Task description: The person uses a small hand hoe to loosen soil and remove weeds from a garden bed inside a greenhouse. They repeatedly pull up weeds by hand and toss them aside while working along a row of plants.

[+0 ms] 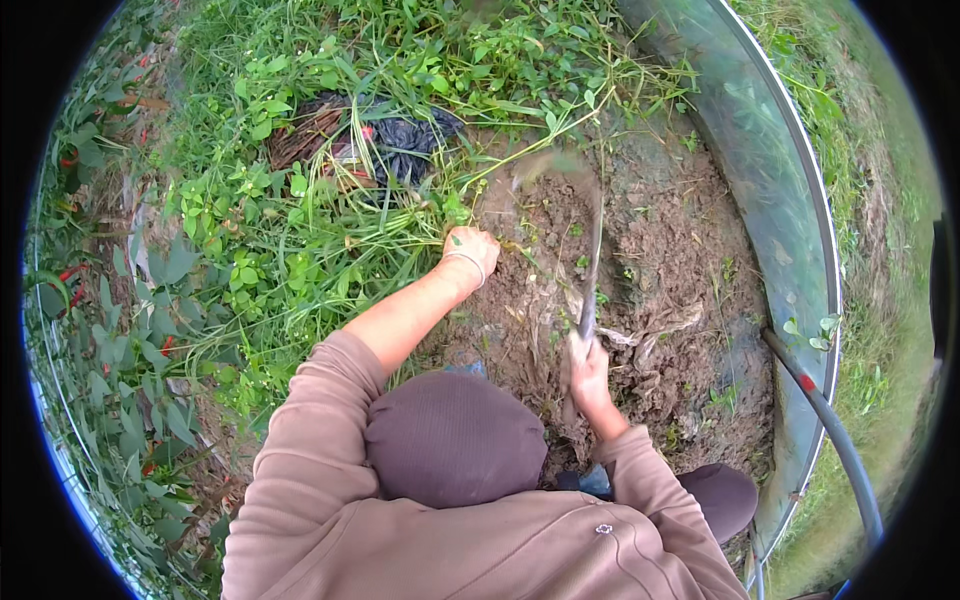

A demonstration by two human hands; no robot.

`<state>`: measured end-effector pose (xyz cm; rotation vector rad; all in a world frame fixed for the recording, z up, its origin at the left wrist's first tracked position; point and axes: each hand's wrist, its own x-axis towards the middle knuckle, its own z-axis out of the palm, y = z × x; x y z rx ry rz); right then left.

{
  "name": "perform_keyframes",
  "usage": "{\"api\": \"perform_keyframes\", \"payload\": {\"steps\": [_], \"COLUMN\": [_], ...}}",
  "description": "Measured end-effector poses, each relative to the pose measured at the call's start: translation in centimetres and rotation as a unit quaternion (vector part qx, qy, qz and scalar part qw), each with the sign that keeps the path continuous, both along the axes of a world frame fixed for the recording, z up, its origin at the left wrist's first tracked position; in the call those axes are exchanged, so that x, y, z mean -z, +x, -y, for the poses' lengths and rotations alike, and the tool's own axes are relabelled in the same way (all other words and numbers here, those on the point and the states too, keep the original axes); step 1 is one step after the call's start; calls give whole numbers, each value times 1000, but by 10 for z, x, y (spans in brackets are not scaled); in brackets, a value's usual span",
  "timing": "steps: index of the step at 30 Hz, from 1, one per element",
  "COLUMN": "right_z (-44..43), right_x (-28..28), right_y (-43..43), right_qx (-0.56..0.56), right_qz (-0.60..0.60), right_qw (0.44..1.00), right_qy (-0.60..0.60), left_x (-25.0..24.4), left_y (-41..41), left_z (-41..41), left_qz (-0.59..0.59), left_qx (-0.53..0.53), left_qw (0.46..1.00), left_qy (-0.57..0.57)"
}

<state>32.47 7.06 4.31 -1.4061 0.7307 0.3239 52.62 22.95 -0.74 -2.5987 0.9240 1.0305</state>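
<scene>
My left hand (472, 249), with a pale bracelet at the wrist, is closed at the edge of the green weeds (397, 244), and long grass stems run into the fist. In my right hand (589, 371) is the handle of a sickle (592, 277); its thin curved blade reaches forward over the soil and blurs at the far end. Under the blade lies bare, clumpy brown soil (660, 225) with small sprouts and a pale, dirty strip of sheet-like material (667, 322). Both knees are bent, close to the ground.
A crumpled black plastic bag (412, 142) and brown dry stalks (311, 133) lie among the weeds. Leafy plants with red chili peppers (73, 271) line the left. A translucent plastic sheet wall (780, 195) curves along the right, with a grey pipe (840, 431) crossing its edge.
</scene>
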Motion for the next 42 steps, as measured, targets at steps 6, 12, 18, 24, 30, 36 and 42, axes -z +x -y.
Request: {"api": "perform_keyframes", "payload": {"steps": [6, 12, 18, 24, 30, 36, 42], "right_z": [2, -7, -30, -62, -58, -39, -42], "right_x": [-9, -34, 10, 35, 21, -1, 19], "right_y": [-104, -59, 65, 26, 80, -42, 58], "right_qx": [-66, -82, 168, 51, 86, -38, -27], "right_qz": [-156, -103, -95, -200, -95, -172, -106], "right_qw": [985, 991, 961, 970, 982, 984, 989], "right_qy": [-22, 38, 198, 130, 141, 27, 101], "left_x": [-24, -41, -17, -16, 4, 1, 7], "left_y": [-12, -34, 0, 46, 64, 52, 45], "left_z": [-21, -73, -33, -13, -27, -45, -44], "left_qz": [-62, -61, 175, 147, 83, 78, 97], "left_qx": [59, 3, 123, -65, -45, -22, -79], "left_qw": [996, 997, 949, 987, 995, 997, 992], "left_qy": [5, -51, -230, 5, 22, -17, -6]}}
